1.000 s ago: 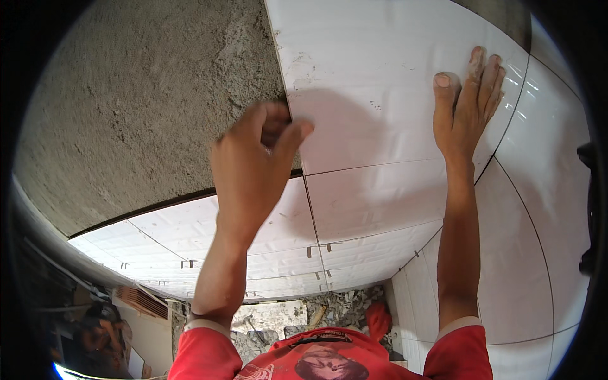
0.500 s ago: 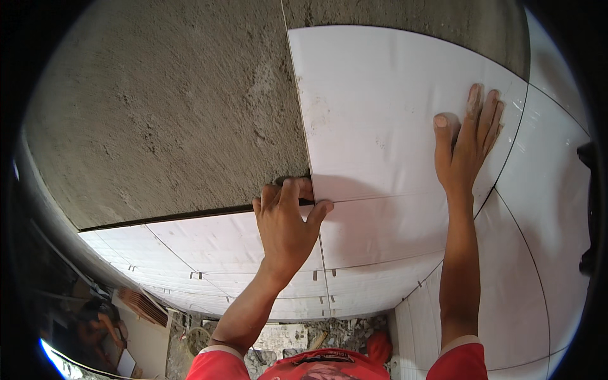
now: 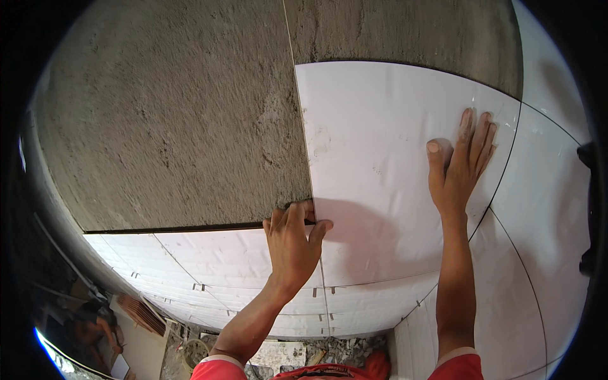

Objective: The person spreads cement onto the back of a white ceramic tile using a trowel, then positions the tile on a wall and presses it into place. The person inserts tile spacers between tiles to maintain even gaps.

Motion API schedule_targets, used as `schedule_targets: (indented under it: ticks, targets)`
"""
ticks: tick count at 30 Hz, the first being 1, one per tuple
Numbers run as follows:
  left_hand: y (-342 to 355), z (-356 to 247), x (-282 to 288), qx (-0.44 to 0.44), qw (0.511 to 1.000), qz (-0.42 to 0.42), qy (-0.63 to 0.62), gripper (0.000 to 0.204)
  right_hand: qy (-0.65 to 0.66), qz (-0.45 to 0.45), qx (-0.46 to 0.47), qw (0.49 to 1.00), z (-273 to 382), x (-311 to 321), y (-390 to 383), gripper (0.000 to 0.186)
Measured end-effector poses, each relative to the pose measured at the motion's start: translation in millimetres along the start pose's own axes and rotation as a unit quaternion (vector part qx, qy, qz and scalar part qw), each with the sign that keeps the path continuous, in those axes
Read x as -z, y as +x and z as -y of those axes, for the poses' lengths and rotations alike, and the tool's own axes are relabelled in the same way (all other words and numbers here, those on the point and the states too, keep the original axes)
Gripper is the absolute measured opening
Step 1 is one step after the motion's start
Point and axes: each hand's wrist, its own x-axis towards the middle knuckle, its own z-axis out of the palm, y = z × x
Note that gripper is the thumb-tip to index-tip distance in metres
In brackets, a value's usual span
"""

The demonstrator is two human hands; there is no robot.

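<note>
A large white wall tile [image 3: 373,139] stands against a rough grey mortar wall [image 3: 183,126]. My right hand [image 3: 457,174] lies flat on the tile's face near its right side, fingers stretched upward and thumb apart. At the tile's lower left corner is my left hand [image 3: 291,244]. Its fingers curl at the tile's edge, beside the mortar, while the thumb rests on the white face. What the left fingertips touch is partly hidden. Below runs a row of white tiles [image 3: 215,256] with a dark gap along its top edge.
A thin string [image 3: 289,31] runs up the mortar from the tile's left edge. Small spacers [image 3: 315,292] sit in the lower joints. White tiles [image 3: 557,164] cover the right wall. Rubble [image 3: 345,348] lies on the floor; another person [image 3: 95,329] is at the lower left.
The view has shifted, so the tile and both hands appear lower in the picture. Both hands keep their places on the tile.
</note>
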Motion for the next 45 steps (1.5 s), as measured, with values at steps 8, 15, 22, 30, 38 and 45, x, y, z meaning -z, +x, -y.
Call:
schedule_targets:
  ticks: [8, 15, 22, 30, 38, 45]
  targets:
    - [-5, -1, -6, 0.022, 0.999, -0.031, -0.032, 0.024, 0.039, 0.017, -0.023, 0.999, 6, 7, 8, 0.081]
    - [-6, 5, -13, 0.005, 0.999, -0.043, -0.016, 0.029, 0.063, -0.016, -0.001, 0.998, -3, 10, 71, 0.083]
    - [-9, 7, -14, -0.005, 0.999, -0.048, -0.017, 0.031, 0.044, -0.035, 0.045, 0.997, -8, -6, 73, 0.07]
    - [-8, 10, -14, -0.042, 0.998, -0.056, -0.001, 0.032, -0.017, -0.075, 0.156, 0.985, -80, 28, 115, 0.031]
    - [-8, 15, -17, -0.058, 0.997, -0.057, -0.01, 0.029, -0.039, 0.171, 0.085, 0.981, -98, 54, 145, 0.048]
    - [-6, 12, -13, -0.054, 0.998, -0.036, -0.015, 0.027, -0.005, 0.199, 0.043, 0.979, -94, 58, 153, 0.059]
